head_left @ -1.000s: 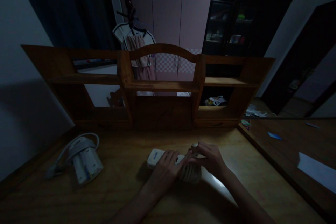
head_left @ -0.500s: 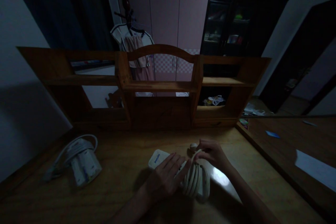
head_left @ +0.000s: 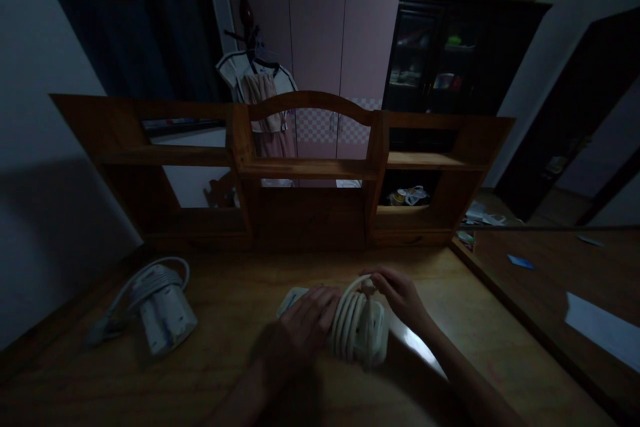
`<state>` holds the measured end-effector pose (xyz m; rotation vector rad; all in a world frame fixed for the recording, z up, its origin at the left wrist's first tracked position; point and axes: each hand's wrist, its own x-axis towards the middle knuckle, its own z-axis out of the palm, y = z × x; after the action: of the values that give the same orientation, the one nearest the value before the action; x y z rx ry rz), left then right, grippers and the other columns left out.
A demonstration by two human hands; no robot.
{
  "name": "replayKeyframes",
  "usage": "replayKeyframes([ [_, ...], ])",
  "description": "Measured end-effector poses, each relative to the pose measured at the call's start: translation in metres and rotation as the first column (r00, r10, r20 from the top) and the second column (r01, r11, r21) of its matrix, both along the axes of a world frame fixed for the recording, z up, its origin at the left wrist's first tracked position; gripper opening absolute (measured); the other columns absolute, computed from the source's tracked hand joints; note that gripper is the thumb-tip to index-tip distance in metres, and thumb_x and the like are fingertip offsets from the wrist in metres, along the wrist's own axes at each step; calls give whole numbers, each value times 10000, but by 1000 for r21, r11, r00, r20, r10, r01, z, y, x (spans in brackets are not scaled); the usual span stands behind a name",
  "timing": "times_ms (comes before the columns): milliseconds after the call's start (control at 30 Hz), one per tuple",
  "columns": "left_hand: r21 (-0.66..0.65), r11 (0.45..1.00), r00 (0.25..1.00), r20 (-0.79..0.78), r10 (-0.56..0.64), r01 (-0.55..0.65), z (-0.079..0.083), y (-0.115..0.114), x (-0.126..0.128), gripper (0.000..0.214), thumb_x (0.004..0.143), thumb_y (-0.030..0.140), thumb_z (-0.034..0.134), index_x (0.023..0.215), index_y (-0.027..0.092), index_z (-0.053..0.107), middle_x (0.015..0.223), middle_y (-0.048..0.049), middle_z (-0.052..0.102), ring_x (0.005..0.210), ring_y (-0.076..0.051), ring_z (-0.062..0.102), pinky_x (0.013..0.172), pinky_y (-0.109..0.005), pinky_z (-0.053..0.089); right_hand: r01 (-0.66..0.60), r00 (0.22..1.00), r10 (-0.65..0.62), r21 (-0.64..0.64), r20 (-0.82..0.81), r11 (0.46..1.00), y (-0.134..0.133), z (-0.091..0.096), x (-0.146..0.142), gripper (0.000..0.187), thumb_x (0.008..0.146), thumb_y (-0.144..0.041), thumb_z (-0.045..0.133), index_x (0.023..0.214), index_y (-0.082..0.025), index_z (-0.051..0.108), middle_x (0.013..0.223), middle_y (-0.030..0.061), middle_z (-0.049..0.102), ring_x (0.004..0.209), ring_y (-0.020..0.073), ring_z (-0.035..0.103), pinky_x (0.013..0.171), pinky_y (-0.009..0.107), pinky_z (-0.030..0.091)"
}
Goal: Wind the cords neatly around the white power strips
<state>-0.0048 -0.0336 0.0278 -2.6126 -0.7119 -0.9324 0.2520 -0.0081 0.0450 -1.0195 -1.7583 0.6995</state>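
Note:
A white power strip lies on the wooden desk, with its pale cord wound in several loops around its right part. My left hand is closed over the strip's middle, beside the loops, and hides much of it. At the upper right of the coil, my right hand pinches the cord between thumb and fingers. To the left lies a second power strip with its own cord wrapped around one end and its plug on the desk.
A wooden shelf unit stands along the back of the desk. On the right, a lower brown surface holds a white paper sheet and a blue card. A wall borders the left side.
The power strip has turned and shifted slightly left, its coiled end now facing me more. My right hand has drawn the cord into an arc over the top. The view has tilted up slightly.

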Motion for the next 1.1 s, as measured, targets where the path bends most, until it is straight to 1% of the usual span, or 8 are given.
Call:
replayKeyframes([
  [333,45,999,996,84,11,-15,2,1,-3,553,872,32,458,1398,153,337,1271,-137,577,1291,-224,454,1076,-438,404,47,997,-53,101,57,994,-4,-6,-9,260,958,-347,471,948,-198,684,766,30,637,747,168,608,672,253,465],
  [433,-51,995,950,296,95,-83,-8,9,0,499,870,109,497,1358,172,414,1240,-129,611,1211,-226,538,1030,-405,450,62,994,-70,106,79,992,-6,-7,-14,253,960,-324,469,1114,-216,639,908,48,660,764,165,602,706,264,464],
  [500,-186,968,822,517,241,-167,-14,15,6,446,845,218,574,1284,180,499,1177,-122,655,1099,-237,618,939,-363,512,62,994,-72,108,88,992,-7,-9,-20,284,957,-312,470,1198,-225,594,993,61,661,785,168,604,722,271,466],
  [633,-666,742,515,612,600,-73,-10,18,22,488,732,397,717,1153,182,596,1034,-87,718,923,-238,686,739,-278,549,94,991,-105,118,88,989,-6,-16,-31,288,945,-324,486,1195,-225,589,879,48,646,687,157,573,626,259,448],
  [733,-775,629,399,594,698,55,0,16,27,510,678,457,750,1067,148,636,1012,-105,720,934,-255,675,754,-285,524,94,995,-92,-37,42,995,-3,-20,-33,227,931,-376,504,979,-198,638,667,-6,549,528,117,506,465,212,369],
  [867,-782,583,364,621,695,221,9,21,23,501,683,476,743,1031,130,647,994,-108,715,929,-241,664,777,-281,500,-22,994,-5,-237,-111,971,-2,-20,-27,312,917,-427,506,1136,-218,583,675,-36,533,454,105,546,396,190,382],
  [967,-798,483,368,598,712,361,6,29,14,494,687,495,736,1013,133,649,870,-74,715,747,-189,663,653,-253,495,-145,980,94,-302,-175,942,-2,-19,-22,434,914,-431,504,1308,-252,470,739,-29,591,475,141,632,421,226,463],
  [1100,-809,320,387,534,752,494,-6,36,6,478,659,530,748,895,123,662,663,-24,655,522,-126,577,476,-209,424,-192,970,137,-290,-200,937,-3,-15,-21,268,903,-397,536,1002,-167,628,732,22,661,557,166,671,515,253,505],
])
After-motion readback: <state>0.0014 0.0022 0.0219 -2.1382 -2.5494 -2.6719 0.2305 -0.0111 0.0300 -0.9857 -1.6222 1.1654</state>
